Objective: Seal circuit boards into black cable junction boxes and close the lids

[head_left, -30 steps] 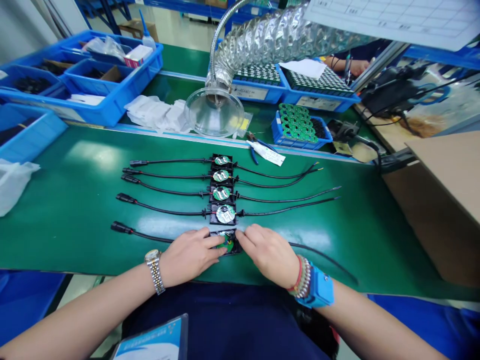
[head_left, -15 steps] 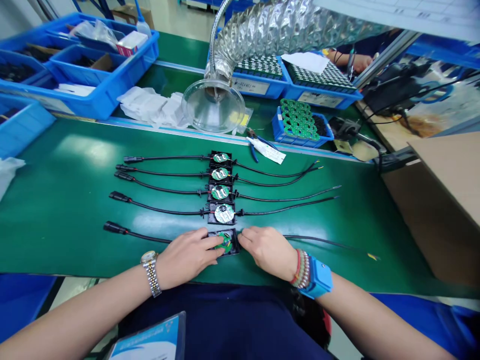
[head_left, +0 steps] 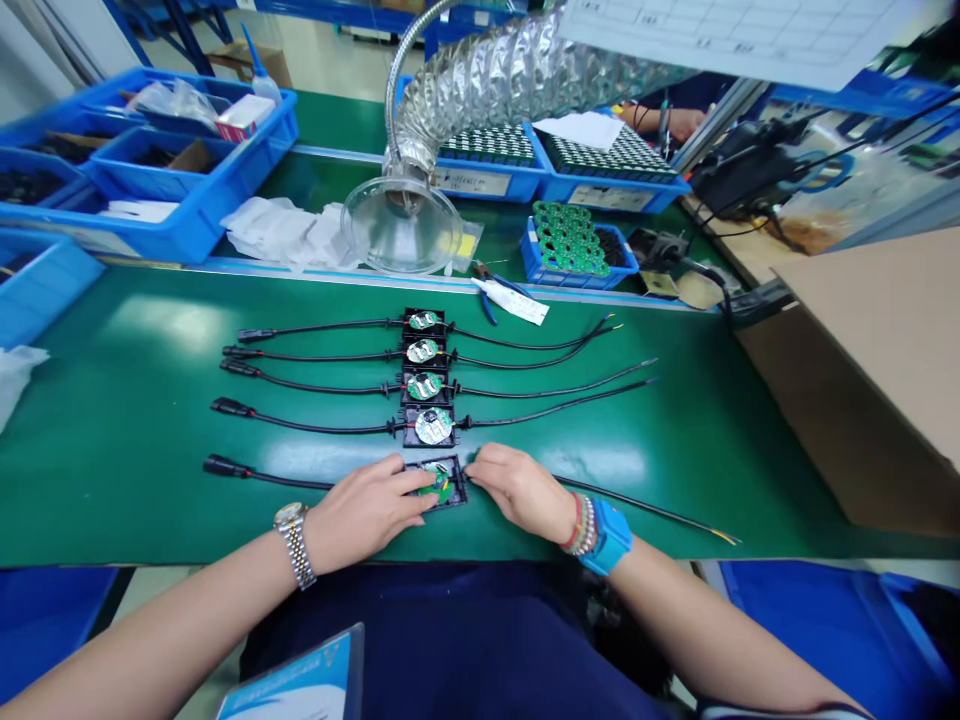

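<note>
Over the past second the right hand [head_left: 521, 490] has drawn slightly off the right end of the black casing [head_left: 460, 490], so its rim there now shows just beside the fingertips, while the right cable [head_left: 637, 500] has swung about: its free end lay flatter half a second ago and slopes nearer again now. The left hand [head_left: 360, 515] keeps its place on the circuit board [head_left: 443, 486] in the casing. My reading is that the work has narrowed to where that cable meets the casing, with the left hand steadying the board. The left hand's fingers are spread, two of them reaching across the board; whether its thumb grips the casing I cannot tell. The right hand's fingers are gathered in a narrow pinch, seemingly on the inner end of the right cable, though the exact contact is hidden. The casing lies flat on the green worktop [head_left: 150, 450], between the hands and on the near side of four similar casings [head_left: 410, 437]. Its long axis runs left to right, roughly parallel to theirs. The left cable [head_left: 289, 481] ends in a black connector [head_left: 225, 466] pointing left; the bare wire ends [head_left: 726, 537] point right and nearer.
</note>
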{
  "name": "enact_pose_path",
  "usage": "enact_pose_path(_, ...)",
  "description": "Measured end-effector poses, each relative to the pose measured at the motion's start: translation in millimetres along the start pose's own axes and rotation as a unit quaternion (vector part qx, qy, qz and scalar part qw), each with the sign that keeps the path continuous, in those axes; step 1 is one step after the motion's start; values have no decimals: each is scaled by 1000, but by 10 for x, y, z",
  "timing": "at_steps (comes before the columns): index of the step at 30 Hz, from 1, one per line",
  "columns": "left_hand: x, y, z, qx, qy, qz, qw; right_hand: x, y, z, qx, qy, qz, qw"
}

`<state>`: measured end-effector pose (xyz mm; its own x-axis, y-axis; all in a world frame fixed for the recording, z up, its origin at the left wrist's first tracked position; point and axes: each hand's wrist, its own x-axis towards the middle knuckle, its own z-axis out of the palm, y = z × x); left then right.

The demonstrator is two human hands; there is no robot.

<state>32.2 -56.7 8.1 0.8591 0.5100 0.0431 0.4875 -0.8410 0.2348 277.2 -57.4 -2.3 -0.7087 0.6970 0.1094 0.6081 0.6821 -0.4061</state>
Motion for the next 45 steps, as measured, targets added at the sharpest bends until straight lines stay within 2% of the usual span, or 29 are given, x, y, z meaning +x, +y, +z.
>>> enact_pose_path(13,34,0,-43,-4,-29,7,1000,31,-64,51,-77,-20,15,997)
enact_pose_path(20,15,7,-63,8,-17,-2,1000,-93,-196,73,-35,94,-3,995)
enact_pose_path(25,9,16,-65,18,-6,-5,1000,-73,-237,77,-54,54,-1,997)
enact_pose_path(32,51,-12,-107,2,-36,-4,999,133,-256,17,-50,-11,-6,999)
enact_pose_path(39,-10,-10,-134,-27,-16,-12,999,111,-352,150,-78,40,-14,996)
enact_pose_path(41,-76,-1,-180,-43,2,-31,999,72,-341,176,-71,57,-31,995)
enact_pose_path(45,-208,16,-241,-80,53,-146,985,32,-342,195,-70,63,-46,994)
